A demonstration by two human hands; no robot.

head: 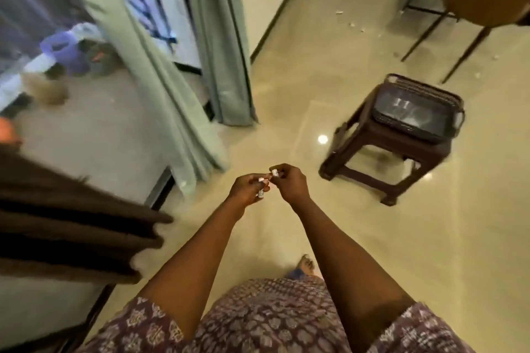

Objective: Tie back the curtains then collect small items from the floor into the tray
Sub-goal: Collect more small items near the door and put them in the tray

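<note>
My left hand [249, 188] and my right hand [289, 182] meet in front of me above the floor, each pinching small white items [261, 192]; one piece shows at the right fingertips [274, 172]. The dark tray [415, 114] rests on a brown plastic stool [384, 152] to the right, apart from my hands. Pale green curtains [177, 89] hang at the left and reach the floor, a second panel [226, 51] beside them. Several small white scraps [351, 24] lie on the floor at the far right.
A brown curtain or cloth [71, 223] fills the left edge. A chair with thin black legs [447, 34] stands at the top right. Beyond the glass door sit a purple bucket [67, 51] and other things. The shiny beige floor [286, 112] stretches between me and the stool.
</note>
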